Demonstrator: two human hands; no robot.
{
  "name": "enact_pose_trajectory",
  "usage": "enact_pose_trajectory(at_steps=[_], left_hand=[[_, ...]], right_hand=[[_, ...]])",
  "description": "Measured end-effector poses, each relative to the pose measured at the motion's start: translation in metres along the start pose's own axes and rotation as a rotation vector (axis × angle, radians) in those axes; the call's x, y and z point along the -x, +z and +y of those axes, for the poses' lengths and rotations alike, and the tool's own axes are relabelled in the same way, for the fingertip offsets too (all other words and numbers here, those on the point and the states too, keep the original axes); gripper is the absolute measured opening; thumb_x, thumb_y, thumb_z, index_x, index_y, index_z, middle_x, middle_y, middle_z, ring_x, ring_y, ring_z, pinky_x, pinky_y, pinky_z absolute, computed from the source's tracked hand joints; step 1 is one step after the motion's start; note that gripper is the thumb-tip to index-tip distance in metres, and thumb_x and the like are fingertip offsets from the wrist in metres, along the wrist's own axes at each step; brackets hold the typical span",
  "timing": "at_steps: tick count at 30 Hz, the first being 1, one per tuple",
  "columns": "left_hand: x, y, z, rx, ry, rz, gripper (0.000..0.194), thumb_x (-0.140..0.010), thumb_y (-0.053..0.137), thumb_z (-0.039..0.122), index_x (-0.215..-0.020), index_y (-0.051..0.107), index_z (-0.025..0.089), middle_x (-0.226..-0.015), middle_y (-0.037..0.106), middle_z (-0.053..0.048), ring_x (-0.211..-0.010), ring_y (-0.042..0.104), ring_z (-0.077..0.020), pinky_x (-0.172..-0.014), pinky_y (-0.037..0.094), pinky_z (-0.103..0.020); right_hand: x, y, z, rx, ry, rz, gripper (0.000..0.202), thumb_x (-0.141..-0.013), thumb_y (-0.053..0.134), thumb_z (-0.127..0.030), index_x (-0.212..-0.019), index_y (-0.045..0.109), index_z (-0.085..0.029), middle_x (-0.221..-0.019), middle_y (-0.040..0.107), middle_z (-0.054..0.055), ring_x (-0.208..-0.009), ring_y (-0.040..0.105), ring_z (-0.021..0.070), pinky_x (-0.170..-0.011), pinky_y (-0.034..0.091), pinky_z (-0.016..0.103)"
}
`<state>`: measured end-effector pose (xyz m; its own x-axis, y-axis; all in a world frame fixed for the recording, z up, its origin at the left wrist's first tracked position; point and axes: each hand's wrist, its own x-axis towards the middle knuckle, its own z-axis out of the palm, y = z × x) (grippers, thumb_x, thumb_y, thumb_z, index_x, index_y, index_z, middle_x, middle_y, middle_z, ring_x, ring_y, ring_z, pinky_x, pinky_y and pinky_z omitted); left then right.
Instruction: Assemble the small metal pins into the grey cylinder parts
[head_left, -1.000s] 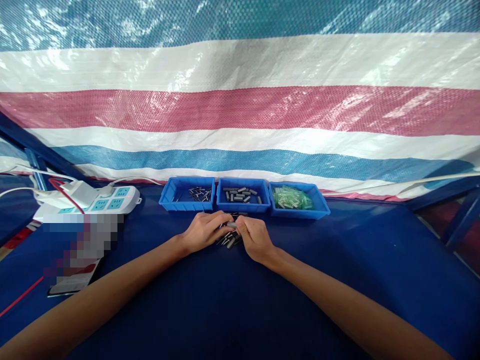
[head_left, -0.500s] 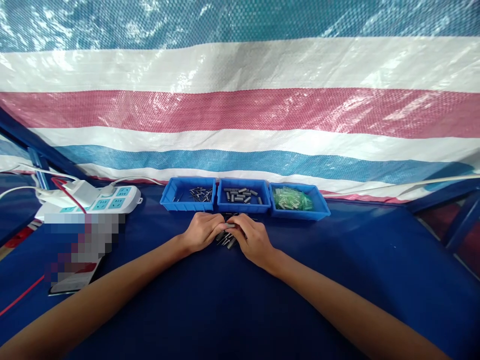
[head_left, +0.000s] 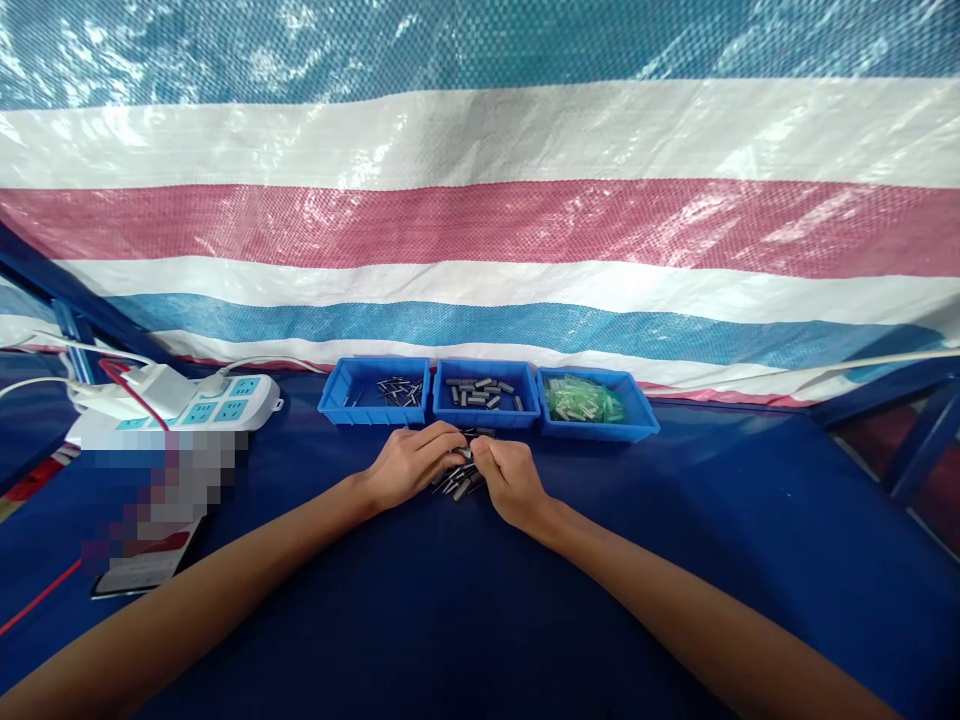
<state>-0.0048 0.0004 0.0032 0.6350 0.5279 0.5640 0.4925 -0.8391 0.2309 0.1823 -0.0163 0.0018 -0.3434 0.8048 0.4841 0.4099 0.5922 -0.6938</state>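
Observation:
My left hand (head_left: 415, 466) and my right hand (head_left: 513, 484) meet just in front of the bins. Both are closed, fingertips pinched round a small grey cylindrical piece (head_left: 466, 453) that shows only in part. The right thumb lies along the top, while the left fingers reach across from the other side. Beneath the hands a pile of thin metal pins and grey cylinders (head_left: 459, 488) rests on the table, partly covered by the fingers.
Three blue bins stand in a row: thin pins in the left bin (head_left: 327, 404), grey cylinders in the middle bin (head_left: 487, 416), a green plastic bag with small pieces in the right bin (head_left: 643, 415). A power strip (head_left: 259, 402) and cables lie left. Striped sheeting (head_left: 480, 225) hangs behind.
The fingers have shifted round the small piece: my right index finger has curled in with the thumb on top, and my left fingers have straightened over. The piece is less visible.

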Motion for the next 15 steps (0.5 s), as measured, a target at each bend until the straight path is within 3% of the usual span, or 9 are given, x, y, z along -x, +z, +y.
enact_pose_trajectory(at_steps=[3,6,8,15], left_hand=[[0.0007,-0.0014,-0.0008,0.036,-0.050,0.013,0.022,-0.098,0.032,0.023,-0.098,0.053,0.015,-0.085,0.062,-0.005,-0.076,0.059,-0.0108,-0.061,0.043,-0.019],[0.0025,-0.0023,-0.0024,0.053,-0.083,0.049,0.027,-0.098,0.028,0.021,-0.089,0.053,0.015,-0.075,0.057,-0.003,-0.068,0.054,-0.0103,-0.058,0.039,-0.020],[0.0036,-0.0021,-0.0036,0.072,-0.093,0.060,0.028,-0.098,0.029,0.022,-0.085,0.052,0.015,-0.071,0.054,-0.001,-0.062,0.050,-0.0094,-0.055,0.037,-0.020],[0.0055,-0.0018,-0.0065,0.120,-0.042,0.023,0.044,-0.098,0.028,0.039,-0.068,0.049,0.016,-0.059,0.047,0.002,-0.050,0.043,-0.0084,-0.051,0.032,-0.022]], right_hand=[[0.0008,-0.0015,-0.0022,-0.010,0.019,0.065,0.036,-0.097,0.034,-0.029,-0.064,0.045,-0.019,-0.057,0.046,-0.002,-0.051,0.044,0.0099,-0.053,0.033,0.024],[0.0029,-0.0017,-0.0042,-0.002,-0.023,0.054,0.017,-0.093,0.046,-0.032,-0.089,0.055,-0.018,-0.068,0.053,-0.001,-0.052,0.046,0.0095,-0.053,0.037,0.023],[0.0041,-0.0003,-0.0047,0.042,-0.079,0.034,0.019,-0.090,0.052,-0.034,-0.100,0.054,-0.018,-0.071,0.055,0.000,-0.051,0.045,0.0093,-0.051,0.037,0.023],[0.0039,0.0030,-0.0027,0.144,-0.196,-0.002,0.017,-0.095,0.044,-0.029,-0.094,0.056,-0.017,-0.077,0.061,0.004,-0.063,0.056,0.0130,-0.057,0.041,0.024]])
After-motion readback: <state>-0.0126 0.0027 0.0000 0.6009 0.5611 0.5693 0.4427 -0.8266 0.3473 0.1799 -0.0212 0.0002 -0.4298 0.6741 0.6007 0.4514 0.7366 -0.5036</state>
